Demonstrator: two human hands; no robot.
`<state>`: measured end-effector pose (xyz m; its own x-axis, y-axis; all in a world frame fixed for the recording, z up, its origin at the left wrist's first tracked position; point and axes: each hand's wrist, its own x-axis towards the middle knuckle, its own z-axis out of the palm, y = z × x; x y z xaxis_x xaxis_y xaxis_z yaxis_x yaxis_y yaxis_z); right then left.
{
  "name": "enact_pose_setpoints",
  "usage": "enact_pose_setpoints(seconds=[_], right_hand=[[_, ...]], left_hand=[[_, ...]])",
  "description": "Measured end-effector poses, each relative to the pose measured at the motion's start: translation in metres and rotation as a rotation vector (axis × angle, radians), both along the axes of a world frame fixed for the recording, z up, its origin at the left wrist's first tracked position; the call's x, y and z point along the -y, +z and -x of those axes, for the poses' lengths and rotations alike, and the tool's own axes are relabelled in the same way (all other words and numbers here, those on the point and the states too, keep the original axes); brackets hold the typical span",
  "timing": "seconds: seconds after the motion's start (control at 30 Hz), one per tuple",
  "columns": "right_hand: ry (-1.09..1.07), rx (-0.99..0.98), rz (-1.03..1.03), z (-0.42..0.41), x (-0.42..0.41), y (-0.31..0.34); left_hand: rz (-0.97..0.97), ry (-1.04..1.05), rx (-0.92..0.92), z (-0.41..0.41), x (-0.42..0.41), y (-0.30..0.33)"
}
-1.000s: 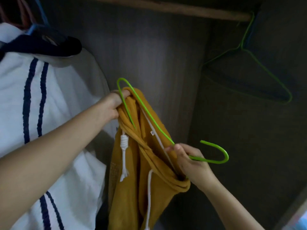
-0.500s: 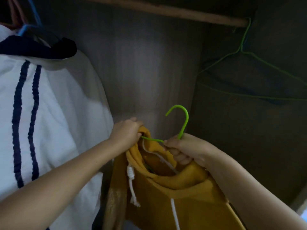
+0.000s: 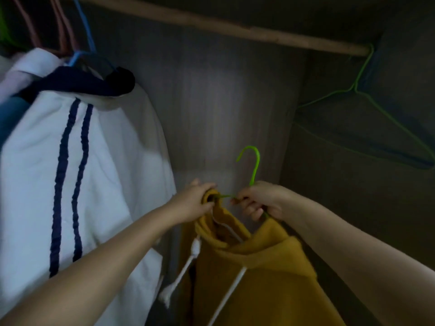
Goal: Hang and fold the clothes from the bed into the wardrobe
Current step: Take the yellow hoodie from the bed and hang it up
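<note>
A wooden wardrobe rail [image 3: 235,28] crosses the top of the wardrobe, carrying a white garment with navy stripes [image 3: 94,161] on a blue hanger [image 3: 82,43] at its left end and a bare green wire hanger [image 3: 367,95] at its right end

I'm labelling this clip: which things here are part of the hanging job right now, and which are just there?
In use: yellow hoodie, green hanger, left hand, right hand, rail.
Just there: white jacket, empty green hanger.

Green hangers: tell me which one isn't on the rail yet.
The green hanger in the right hand, threaded into the mustard hoodie; the empty green hanger already hangs from the rail.
</note>
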<state>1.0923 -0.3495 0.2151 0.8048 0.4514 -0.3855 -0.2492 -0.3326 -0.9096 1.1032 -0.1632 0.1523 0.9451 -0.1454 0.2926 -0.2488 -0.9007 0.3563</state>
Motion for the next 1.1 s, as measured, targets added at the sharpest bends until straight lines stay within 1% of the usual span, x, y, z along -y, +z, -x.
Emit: enact_pose_setpoints(seconds=[0.07,0.1,0.13,0.17,0.2,0.23,0.27,0.33,0.4,0.53,0.63,0.73,0.77,0.83,0.87,0.9,0.97,1.03,1.1], right_hand=[[-0.086,-0.089,-0.226,-0.006,0.001,0.017],[-0.113,-0.136,-0.332,-0.008,-0.001,0.025],[-0.118,-0.169,-0.404,-0.009,-0.004,0.033],[-0.099,-0.18,-0.433,-0.011,-0.009,0.041],[-0.064,-0.163,-0.425,-0.011,-0.015,0.048],[-0.039,-0.127,-0.397,-0.011,-0.021,0.054],[-0.033,-0.071,-0.36,-0.011,-0.026,0.059],[-0.053,0.088,-0.29,-0.01,-0.039,0.069],[-0.059,0.195,-0.293,-0.008,-0.051,0.085],[0.048,0.24,-0.481,0.003,-0.084,0.127],[0.073,0.443,-0.546,0.007,-0.119,0.159],[0.056,0.689,-0.444,0.001,-0.159,0.19],[0.032,0.769,-0.351,-0.004,-0.172,0.199],[0.018,0.922,-0.081,-0.015,-0.197,0.212],[0.035,0.961,0.022,-0.018,-0.207,0.216],[0.062,0.983,0.081,-0.02,-0.216,0.219],[0.107,1.014,0.107,-0.026,-0.234,0.22],[0.168,1.054,0.174,-0.028,-0.249,0.21],[0.228,1.098,0.353,-0.025,-0.26,0.197]], left_hand=[[0.165,-0.094,0.266,0.023,0.01,0.01],[0.263,-0.156,0.345,0.038,0.021,0.015],[0.322,-0.211,0.324,0.053,0.034,0.022],[0.354,-0.257,0.216,0.064,0.046,0.029],[0.347,-0.281,0.088,0.072,0.054,0.035],[0.316,-0.288,0.015,0.077,0.06,0.039],[0.28,-0.286,0.004,0.08,0.062,0.042],[0.275,-0.287,0.049,0.089,0.059,0.055],[0.244,-0.228,0.083,0.093,0.053,0.069],[0.178,0.006,0.263,0.1,0.034,0.116],[0.186,0.129,0.387,0.109,0.013,0.153],[0.081,0.268,0.484,0.107,-0.013,0.184],[0.034,0.327,0.492,0.104,-0.022,0.194],[-0.02,0.435,0.465,0.1,-0.043,0.21],[-0.035,0.475,0.451,0.098,-0.052,0.216],[-0.056,0.512,0.444,0.097,-0.06,0.221],[-0.139,0.587,0.431,0.095,-0.074,0.223],[-0.256,0.661,0.359,0.092,-0.086,0.215],[-0.38,0.719,0.257,0.088,-0.095,0.198]])
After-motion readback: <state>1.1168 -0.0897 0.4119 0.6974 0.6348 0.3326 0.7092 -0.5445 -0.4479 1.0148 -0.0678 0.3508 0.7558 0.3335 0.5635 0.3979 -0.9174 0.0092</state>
